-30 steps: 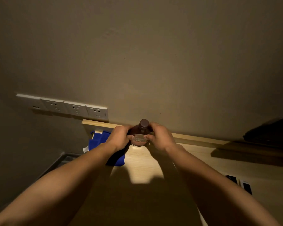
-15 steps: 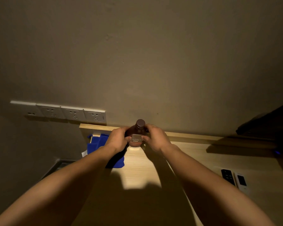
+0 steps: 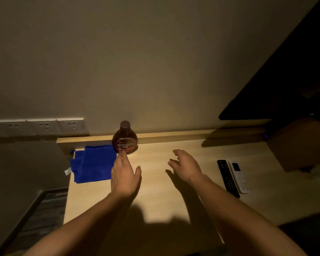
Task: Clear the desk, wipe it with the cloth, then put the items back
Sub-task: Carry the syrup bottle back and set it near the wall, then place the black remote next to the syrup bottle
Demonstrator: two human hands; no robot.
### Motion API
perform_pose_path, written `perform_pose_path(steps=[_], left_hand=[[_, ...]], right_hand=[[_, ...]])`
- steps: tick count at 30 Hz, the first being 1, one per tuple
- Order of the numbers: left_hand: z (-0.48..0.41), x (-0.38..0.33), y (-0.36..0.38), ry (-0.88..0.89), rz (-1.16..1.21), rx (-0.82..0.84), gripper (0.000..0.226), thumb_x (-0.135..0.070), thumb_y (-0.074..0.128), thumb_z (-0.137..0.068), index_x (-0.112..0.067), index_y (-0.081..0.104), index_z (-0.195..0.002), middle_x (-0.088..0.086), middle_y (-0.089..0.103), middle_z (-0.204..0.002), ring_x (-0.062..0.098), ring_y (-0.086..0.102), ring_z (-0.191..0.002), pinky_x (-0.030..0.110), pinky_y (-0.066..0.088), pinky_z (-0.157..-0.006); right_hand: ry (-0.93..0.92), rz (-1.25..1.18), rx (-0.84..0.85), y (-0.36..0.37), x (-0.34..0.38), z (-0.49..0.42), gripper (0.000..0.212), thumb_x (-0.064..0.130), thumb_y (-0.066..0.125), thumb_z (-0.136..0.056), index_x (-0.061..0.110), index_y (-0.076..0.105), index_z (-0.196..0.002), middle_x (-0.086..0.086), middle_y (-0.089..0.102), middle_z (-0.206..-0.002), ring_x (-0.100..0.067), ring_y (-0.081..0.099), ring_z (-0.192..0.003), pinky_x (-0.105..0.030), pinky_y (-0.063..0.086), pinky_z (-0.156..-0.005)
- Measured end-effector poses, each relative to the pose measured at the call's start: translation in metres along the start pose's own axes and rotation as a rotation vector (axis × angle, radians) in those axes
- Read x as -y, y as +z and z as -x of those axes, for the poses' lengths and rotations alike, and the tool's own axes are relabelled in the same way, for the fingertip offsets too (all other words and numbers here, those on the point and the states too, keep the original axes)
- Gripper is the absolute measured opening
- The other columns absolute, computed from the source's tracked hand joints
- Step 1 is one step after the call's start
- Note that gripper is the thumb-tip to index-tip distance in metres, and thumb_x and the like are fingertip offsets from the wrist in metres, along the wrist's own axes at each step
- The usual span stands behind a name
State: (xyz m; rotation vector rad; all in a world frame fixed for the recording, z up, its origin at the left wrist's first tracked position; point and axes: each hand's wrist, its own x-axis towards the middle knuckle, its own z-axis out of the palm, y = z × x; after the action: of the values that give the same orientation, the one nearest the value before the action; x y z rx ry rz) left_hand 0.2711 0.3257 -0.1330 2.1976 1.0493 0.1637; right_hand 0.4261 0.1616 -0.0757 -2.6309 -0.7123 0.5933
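Against the back wall: brown bottle (image 3: 125, 140) upright on table (image 3: 155, 196), parked clear of wiping area | blue cloth (image 3: 92, 163) flat beside it, within reach | left hand (image 3: 125, 177), right hand (image 3: 187, 166): grip open, empty.

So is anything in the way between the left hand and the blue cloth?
Nothing visible is. The left hand is open just right of the blue cloth, with only bare desk between them. The bottle stands behind, by the cloth's far corner, off that path.

Left hand (image 3: 125, 177) and right hand (image 3: 187, 166) spread, holding nothing.
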Motion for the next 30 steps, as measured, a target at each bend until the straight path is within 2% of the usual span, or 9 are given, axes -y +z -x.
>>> perform_pose_path(steps=[4,6,9,11,14,17,22,26,30], left_hand=[[0.051,-0.01,0.048,0.127,-0.119,0.142,0.087,-0.057,0.045,-0.098,-0.015,0.006,-0.165,0.008,0.006,-0.173,0.026,0.01,-0.159,0.044,0.014,-0.128],[0.071,-0.014,0.072,0.141,-0.163,0.208,0.09,-0.061,0.04,-0.096,-0.015,0.004,-0.165,0.009,-0.001,-0.174,0.024,-0.001,-0.16,0.044,0.005,-0.129],[0.096,-0.019,0.105,0.128,-0.232,0.29,0.09,-0.063,0.035,-0.096,-0.016,0.0,-0.165,0.009,-0.009,-0.173,0.022,-0.009,-0.159,0.048,-0.001,-0.129],[0.111,-0.019,0.124,0.115,-0.29,0.318,0.09,-0.067,0.029,-0.099,-0.015,-0.005,-0.165,0.009,-0.014,-0.173,0.023,-0.014,-0.159,0.05,-0.005,-0.128],[0.13,-0.011,0.144,0.116,-0.369,0.29,0.09,-0.074,0.01,-0.099,-0.015,-0.014,-0.163,0.008,-0.022,-0.17,0.022,-0.024,-0.156,0.05,-0.012,-0.126],[0.137,0.0,0.155,0.165,-0.472,0.233,0.088,-0.073,0.002,-0.099,-0.014,-0.017,-0.162,0.008,-0.025,-0.169,0.021,-0.029,-0.154,0.051,-0.01,-0.127],[0.136,0.005,0.164,0.165,-0.536,0.182,0.089,-0.074,0.002,-0.099,-0.014,-0.014,-0.162,0.007,-0.021,-0.171,0.021,-0.026,-0.156,0.051,-0.007,-0.127],[0.136,0.003,0.163,0.158,-0.573,0.188,0.088,-0.074,-0.001,-0.098,-0.015,-0.018,-0.161,0.007,-0.025,-0.169,0.021,-0.03,-0.154,0.051,-0.008,-0.127],[0.136,0.002,0.163,0.152,-0.574,0.194,0.089,-0.075,-0.002,-0.097,-0.016,-0.019,-0.161,0.007,-0.026,-0.169,0.02,-0.03,-0.154,0.05,-0.009,-0.127]], right_hand=[[0.145,0.007,-0.051,-0.012,-0.076,0.03,0.053,0.038,0.063,-0.101,0.019,0.05,-0.148,-0.002,0.056,-0.147,-0.022,0.06,-0.124,-0.036,0.05,-0.1],[0.224,0.001,-0.082,-0.018,-0.117,0.043,0.052,0.04,0.063,-0.101,0.016,0.052,-0.146,-0.006,0.059,-0.143,-0.025,0.061,-0.122,-0.041,0.052,-0.1],[0.337,0.025,-0.117,-0.024,-0.174,0.058,0.045,0.041,0.061,-0.101,0.014,0.057,-0.137,-0.01,0.063,-0.134,-0.03,0.062,-0.119,-0.046,0.052,-0.099],[0.368,0.064,-0.124,-0.027,-0.205,0.062,0.037,0.039,0.061,-0.101,0.013,0.06,-0.127,-0.012,0.066,-0.126,-0.033,0.063,-0.114,-0.048,0.054,-0.096],[0.404,0.089,-0.125,-0.028,-0.242,0.061,0.035,0.037,0.064,-0.1,0.009,0.062,-0.121,-0.016,0.067,-0.122,-0.036,0.064,-0.111,-0.046,0.056,-0.09],[0.408,0.136,-0.107,-0.028,-0.265,0.056,0.04,0.041,0.067,-0.098,0.007,0.063,-0.117,-0.017,0.068,-0.119,-0.036,0.066,-0.107,-0.046,0.059,-0.085],[0.427,0.106,-0.087,-0.022,-0.28,0.047,0.047,0.045,0.075,-0.091,0.008,0.063,-0.118,-0.015,0.067,-0.118,-0.035,0.066,-0.108,-0.047,0.059,-0.088],[0.45,0.007,-0.071,-0.016,-0.284,0.043,0.04,0.04,0.08,-0.087,0.01,0.067,-0.11,-0.013,0.071,-0.111,-0.034,0.067,-0.103,-0.044,0.057,-0.087],[0.455,-0.09,-0.083,-0.015,-0.286,0.04,0.036,0.032,0.081,-0.088,0.006,0.067,-0.108,-0.015,0.071,-0.113,-0.036,0.066,-0.108,-0.044,0.055,-0.092]])
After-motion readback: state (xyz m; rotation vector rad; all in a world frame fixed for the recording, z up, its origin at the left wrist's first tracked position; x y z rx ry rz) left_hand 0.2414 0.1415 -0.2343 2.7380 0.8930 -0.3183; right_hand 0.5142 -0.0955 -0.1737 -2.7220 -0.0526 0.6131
